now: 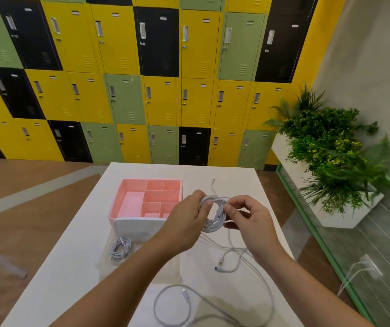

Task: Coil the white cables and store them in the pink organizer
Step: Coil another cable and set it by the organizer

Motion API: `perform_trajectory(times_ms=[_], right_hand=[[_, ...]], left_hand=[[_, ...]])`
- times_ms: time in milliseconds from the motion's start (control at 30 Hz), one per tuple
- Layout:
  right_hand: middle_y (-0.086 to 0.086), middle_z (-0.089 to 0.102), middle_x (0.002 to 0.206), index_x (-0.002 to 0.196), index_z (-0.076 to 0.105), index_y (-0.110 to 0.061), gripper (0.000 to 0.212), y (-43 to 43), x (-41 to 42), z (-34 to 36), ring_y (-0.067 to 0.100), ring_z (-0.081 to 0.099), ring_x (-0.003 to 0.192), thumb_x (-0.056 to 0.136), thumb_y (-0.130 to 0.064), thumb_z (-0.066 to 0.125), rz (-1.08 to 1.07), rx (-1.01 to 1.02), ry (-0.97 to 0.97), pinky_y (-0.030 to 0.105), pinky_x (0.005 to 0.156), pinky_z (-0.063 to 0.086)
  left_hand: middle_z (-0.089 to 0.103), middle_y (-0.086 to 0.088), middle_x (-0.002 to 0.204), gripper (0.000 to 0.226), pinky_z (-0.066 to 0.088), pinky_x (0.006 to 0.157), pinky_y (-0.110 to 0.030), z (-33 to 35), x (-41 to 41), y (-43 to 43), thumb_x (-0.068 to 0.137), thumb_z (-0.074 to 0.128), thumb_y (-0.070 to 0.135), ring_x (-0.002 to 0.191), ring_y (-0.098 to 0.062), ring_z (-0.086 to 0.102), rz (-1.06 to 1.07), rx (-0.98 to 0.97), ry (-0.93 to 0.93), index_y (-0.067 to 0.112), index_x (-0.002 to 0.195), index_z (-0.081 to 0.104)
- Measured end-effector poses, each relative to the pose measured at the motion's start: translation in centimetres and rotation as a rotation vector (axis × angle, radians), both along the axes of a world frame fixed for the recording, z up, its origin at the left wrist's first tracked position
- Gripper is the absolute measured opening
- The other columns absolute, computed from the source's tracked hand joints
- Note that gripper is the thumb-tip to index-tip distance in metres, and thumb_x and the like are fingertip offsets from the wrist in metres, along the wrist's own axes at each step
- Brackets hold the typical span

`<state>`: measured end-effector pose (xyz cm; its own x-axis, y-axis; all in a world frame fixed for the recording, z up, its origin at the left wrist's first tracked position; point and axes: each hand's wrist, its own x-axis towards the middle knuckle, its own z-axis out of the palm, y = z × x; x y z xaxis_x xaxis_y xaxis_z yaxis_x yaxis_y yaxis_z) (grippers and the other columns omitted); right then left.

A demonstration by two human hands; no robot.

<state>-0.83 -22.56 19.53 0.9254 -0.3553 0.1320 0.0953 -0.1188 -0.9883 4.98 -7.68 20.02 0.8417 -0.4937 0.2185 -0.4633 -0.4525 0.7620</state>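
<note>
pink organizer (132, 185) — left hand (184, 218), right hand (248, 220) grip white coil (212, 227) nearby.

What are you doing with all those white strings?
They are cables being tidied away. The person's left hand grips a white cable wound into a ring, and the right hand pinches it. One bundled cable lies on the table in front of the pink organizer, which has no cable in it yet. More loose cables lie nearer the person.
</note>
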Motion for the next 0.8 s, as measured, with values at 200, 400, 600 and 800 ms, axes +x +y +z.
perform_trajectory(times_ms=[200, 400, 600, 800], right_hand=[[0.007, 0.068, 0.082, 0.087, 0.064, -0.009, 0.006, 2.2, 1.7, -0.9, 0.018, 0.069, 0.074, 0.092, -0.008, 0.061, -0.050, -0.097, -0.014, 0.031, 0.067, 0.060], [0.011, 0.065, 0.095, 0.110, 0.063, -0.020, 0.018, 3.5, 4.2, -1.5, 0.018, 0.069, 0.082, 0.093, -0.015, 0.061, 0.108, -0.075, 0.163, 0.030, 0.072, 0.059], [0.013, 0.068, 0.082, 0.101, 0.065, -0.001, 0.014, 5.4, 6.3, -2.9, 0.017, 0.065, 0.066, 0.093, -0.011, 0.060, 0.207, 0.284, 0.391, 0.026, 0.068, 0.056], [0.015, 0.071, 0.093, 0.107, 0.068, -0.005, 0.017, 7.8, 8.0, -4.8, 0.018, 0.069, 0.077, 0.094, -0.011, 0.057, 0.285, 0.381, 0.488, 0.025, 0.074, 0.058]], left_hand=[[0.054, 0.005, 0.079, 0.026, 0.046, 0.068, -0.037, -0.8, 2.2, 1.7, 0.102, 0.036, 0.039, 0.071, -0.013, 0.050, 0.010, -0.001, -0.017, 0.018, 0.095, 0.050], [0.059, 0.004, 0.083, 0.022, 0.046, 0.067, -0.028, -1.7, 4.7, 4.0, 0.101, 0.040, 0.037, 0.076, -0.012, 0.055, -0.018, 0.056, -0.028, 0.021, 0.096, 0.053], [0.061, 0.008, 0.083, 0.018, 0.042, 0.063, -0.022, -3.9, 7.5, 7.1, 0.100, 0.044, 0.038, 0.074, -0.007, 0.055, -0.116, 0.108, 0.033, 0.025, 0.096, 0.056], [0.061, 0.009, 0.083, 0.018, 0.041, 0.066, -0.022, -6.5, 9.6, 10.0, 0.100, 0.045, 0.037, 0.076, -0.006, 0.055, -0.162, 0.135, 0.041, 0.024, 0.093, 0.056]])
